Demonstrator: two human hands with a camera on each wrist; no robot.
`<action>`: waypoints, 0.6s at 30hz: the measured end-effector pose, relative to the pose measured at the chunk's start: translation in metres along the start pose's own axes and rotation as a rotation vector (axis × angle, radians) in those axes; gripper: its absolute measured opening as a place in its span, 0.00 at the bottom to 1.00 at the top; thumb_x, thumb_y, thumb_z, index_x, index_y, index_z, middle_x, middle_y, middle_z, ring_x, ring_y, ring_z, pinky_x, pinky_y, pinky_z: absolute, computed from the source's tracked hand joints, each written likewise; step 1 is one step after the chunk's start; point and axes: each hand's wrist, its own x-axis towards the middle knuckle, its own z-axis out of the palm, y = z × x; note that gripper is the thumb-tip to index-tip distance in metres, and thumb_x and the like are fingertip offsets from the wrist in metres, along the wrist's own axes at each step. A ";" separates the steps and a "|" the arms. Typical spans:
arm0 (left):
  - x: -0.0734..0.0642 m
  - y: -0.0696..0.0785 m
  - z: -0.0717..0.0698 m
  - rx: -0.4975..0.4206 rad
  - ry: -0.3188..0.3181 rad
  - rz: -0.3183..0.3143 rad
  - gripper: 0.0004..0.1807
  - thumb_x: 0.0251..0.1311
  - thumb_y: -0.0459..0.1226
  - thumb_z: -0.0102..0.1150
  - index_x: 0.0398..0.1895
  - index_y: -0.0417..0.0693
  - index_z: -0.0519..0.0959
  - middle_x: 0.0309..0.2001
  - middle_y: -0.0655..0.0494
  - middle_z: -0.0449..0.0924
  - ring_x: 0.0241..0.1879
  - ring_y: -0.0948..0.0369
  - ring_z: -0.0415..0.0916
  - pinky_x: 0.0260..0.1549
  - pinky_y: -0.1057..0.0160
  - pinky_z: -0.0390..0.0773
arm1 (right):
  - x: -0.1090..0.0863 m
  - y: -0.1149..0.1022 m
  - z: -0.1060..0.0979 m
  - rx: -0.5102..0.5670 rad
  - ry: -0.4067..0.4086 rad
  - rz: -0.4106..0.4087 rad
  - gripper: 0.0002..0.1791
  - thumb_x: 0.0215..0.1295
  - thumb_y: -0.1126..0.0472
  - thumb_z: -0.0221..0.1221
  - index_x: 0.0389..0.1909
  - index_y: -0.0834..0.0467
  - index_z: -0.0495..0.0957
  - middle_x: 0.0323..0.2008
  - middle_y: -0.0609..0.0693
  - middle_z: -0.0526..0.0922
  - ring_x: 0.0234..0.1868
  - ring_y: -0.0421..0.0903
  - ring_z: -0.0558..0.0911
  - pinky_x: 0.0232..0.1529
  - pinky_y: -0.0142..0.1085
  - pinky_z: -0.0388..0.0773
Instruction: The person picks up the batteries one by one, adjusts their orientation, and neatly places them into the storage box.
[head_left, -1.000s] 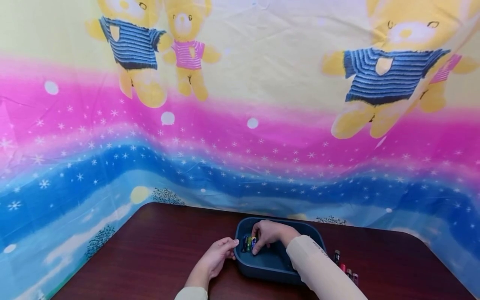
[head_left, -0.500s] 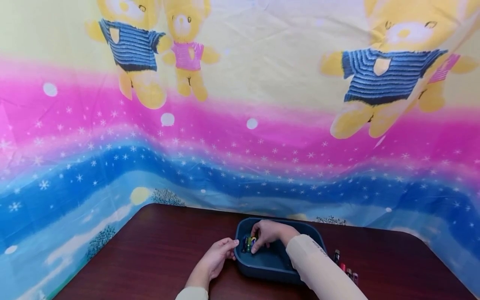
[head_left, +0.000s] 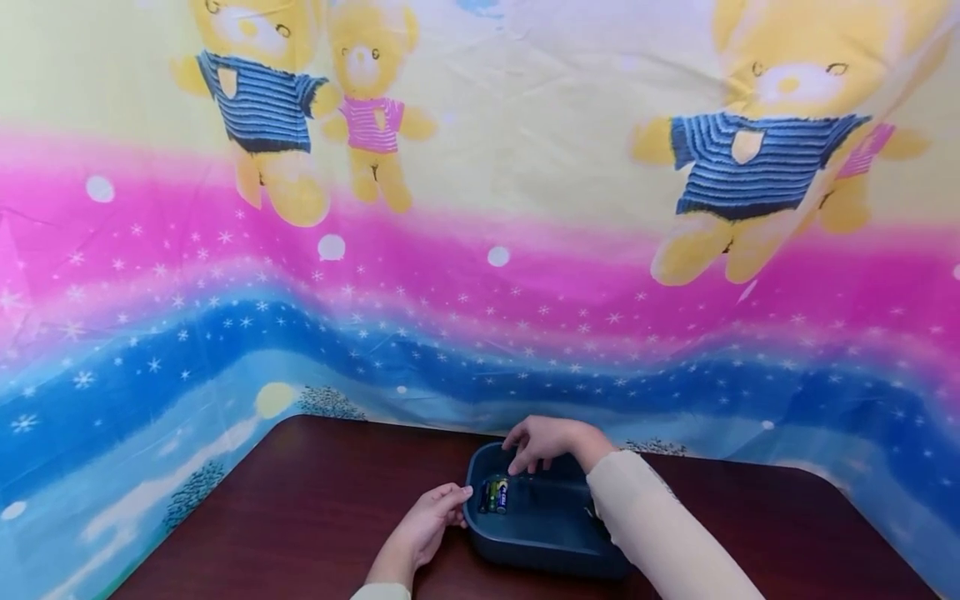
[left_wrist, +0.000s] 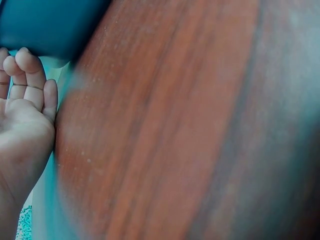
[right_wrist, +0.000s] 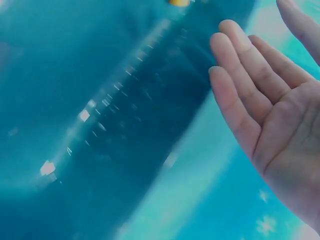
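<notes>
A dark blue rectangular tub (head_left: pixel 547 508) with rounded corners stands on the table. Several batteries (head_left: pixel 495 495) lie side by side inside it, near the left wall. My left hand (head_left: pixel 427 525) holds the tub's left side, thumb at the rim and fingers against the outer wall. In the left wrist view, the fingertips of this hand (left_wrist: pixel 25 110) meet the tub's lower edge (left_wrist: pixel 35 30). Over the tub's back part hovers my right hand (head_left: pixel 542 442), fingers loosely bent and holding nothing. The right wrist view shows that hand (right_wrist: pixel 275 105) with its fingers apart from the thumb.
The tub sits on a dark red-brown wooden table (head_left: pixel 322 500) with rounded back corners. Behind it hangs a cloth (head_left: pixel 450 308) printed with bears and snowflakes. My right sleeve (head_left: pixel 660 517) crosses the tub's right end.
My right hand has let go of a battery in the row and risen toward the tub's back rim. Small things right of the tub are now hidden behind the sleeve. The left hand stays put.
</notes>
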 end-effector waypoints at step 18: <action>-0.001 0.002 -0.001 0.020 -0.020 -0.023 0.17 0.64 0.50 0.51 0.22 0.51 0.69 0.20 0.60 0.70 0.25 0.63 0.70 0.37 0.61 0.69 | -0.115 0.056 -0.045 -0.018 0.218 0.013 0.19 0.60 0.55 0.61 0.49 0.61 0.76 0.39 0.49 0.81 0.40 0.46 0.79 0.43 0.46 0.75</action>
